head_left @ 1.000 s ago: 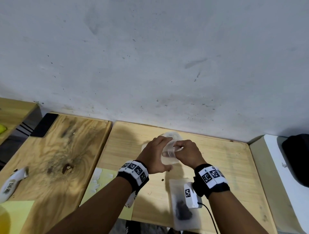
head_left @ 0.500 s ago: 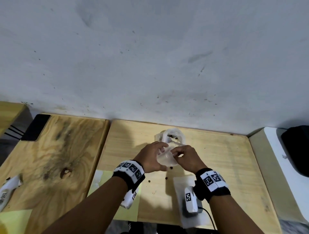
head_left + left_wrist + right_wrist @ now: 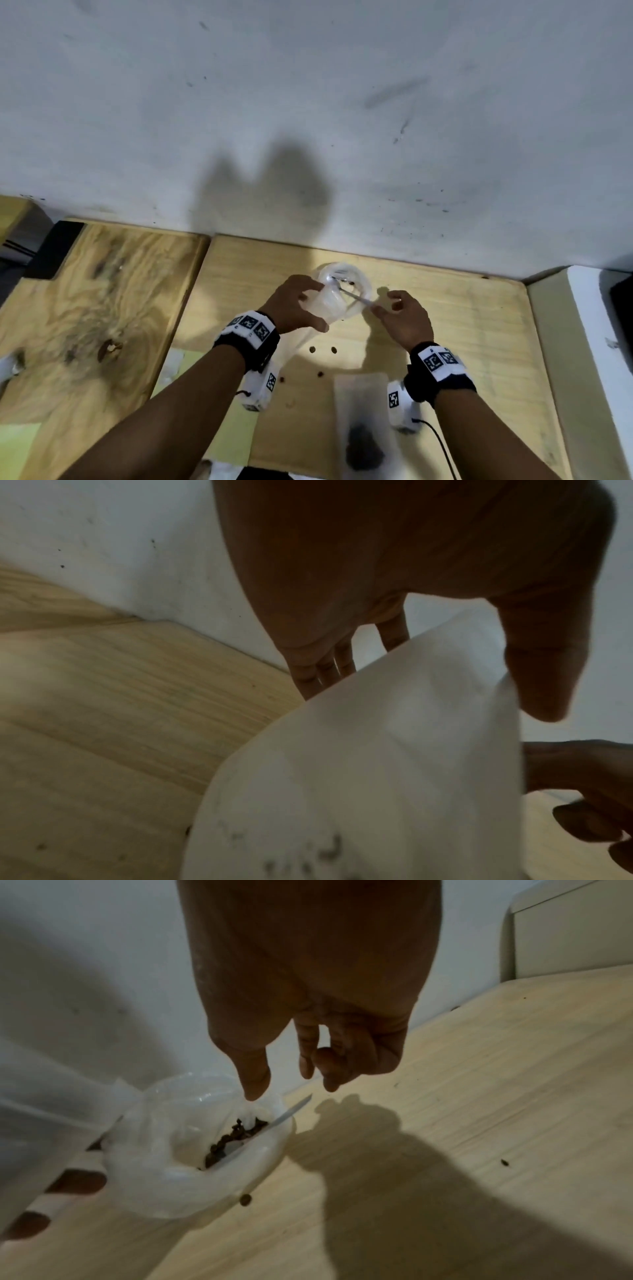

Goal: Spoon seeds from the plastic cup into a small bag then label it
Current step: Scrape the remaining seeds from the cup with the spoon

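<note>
A clear plastic cup [image 3: 363, 284] stands on the light wooden table [image 3: 462, 325] near the wall. Dark seeds [image 3: 232, 1139] lie in its bottom. A thin clear spoon [image 3: 291, 1112] rests in the cup, its handle leaning over the rim to the right. My left hand [image 3: 313, 303] pinches a small translucent bag [image 3: 394, 750] between thumb and fingers, just in front of the cup. My right hand [image 3: 387, 306] hovers at the end of the spoon handle. Its fingers [image 3: 330, 1080] are loosely curled and touch nothing.
A second small bag [image 3: 363, 428] with a dark clump of seeds lies flat near the front edge. Loose seeds [image 3: 312, 349] dot the table. A yellow-green sheet [image 3: 239, 431] lies under my left arm. A black phone [image 3: 58, 250] sits far left, a white block [image 3: 582, 342] at right.
My right hand has moved away from the bag's mouth to the right, and the spoon now lies in the cup. My left hand still holds the bag.
</note>
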Tool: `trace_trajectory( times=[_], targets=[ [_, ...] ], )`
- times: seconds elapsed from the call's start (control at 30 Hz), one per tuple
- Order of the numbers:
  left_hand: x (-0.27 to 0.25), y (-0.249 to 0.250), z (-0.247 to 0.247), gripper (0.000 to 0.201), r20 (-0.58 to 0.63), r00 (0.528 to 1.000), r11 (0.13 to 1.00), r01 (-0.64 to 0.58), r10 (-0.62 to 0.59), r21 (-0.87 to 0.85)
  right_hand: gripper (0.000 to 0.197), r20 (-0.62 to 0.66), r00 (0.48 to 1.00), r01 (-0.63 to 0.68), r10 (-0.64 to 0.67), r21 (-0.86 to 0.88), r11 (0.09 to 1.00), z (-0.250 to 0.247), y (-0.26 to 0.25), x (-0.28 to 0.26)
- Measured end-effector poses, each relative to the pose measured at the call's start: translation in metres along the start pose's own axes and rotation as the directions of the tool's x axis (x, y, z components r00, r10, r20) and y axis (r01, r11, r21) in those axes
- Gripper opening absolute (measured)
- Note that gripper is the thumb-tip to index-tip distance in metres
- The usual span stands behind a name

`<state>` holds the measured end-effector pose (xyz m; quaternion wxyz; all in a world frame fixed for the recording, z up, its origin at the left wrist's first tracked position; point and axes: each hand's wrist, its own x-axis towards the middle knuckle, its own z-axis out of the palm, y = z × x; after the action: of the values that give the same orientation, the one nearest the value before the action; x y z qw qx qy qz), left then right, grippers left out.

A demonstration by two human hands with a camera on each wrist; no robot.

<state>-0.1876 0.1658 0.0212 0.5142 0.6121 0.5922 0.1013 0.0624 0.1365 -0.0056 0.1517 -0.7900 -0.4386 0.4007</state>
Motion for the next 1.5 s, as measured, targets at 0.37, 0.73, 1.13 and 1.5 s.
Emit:
trace_trajectory(
  times=[0.37, 0.73, 1.13, 1.5],
  targets=[
    [0.034, 0.013, 0.007, 0.097, 0.063, 0.987, 0.975, 0.155, -0.147, -0.159, 0.012, -0.118, 0.981, 0.165, -0.153, 0.104, 0.981, 0.01, -0.007, 0.027],
    [0.03, 0.01, -0.002, 0.076, -0.026, 0.995, 0.908, 0.073, -0.092, -0.413, 0.021, -0.37, 0.865, 0.354, -0.339, -0.028, 0.935, -0.004, -0.027, 0.02],
    [0.026, 0.002, -0.001, 0.082, 0.011, 0.998, 0.91, 0.055, -0.056, -0.41, 0.022, -0.232, 0.867, 0.46, -0.44, 0.039, 0.887, 0.02, -0.03, 0.0],
    [0.027, 0.001, -0.006, 0.076, -0.008, 0.999, 0.849, 0.039, -0.05, -0.527, 0.025, -0.409, 0.844, 0.382, -0.346, 0.007, 0.924, 0.009, -0.035, -0.002]
  ],
)
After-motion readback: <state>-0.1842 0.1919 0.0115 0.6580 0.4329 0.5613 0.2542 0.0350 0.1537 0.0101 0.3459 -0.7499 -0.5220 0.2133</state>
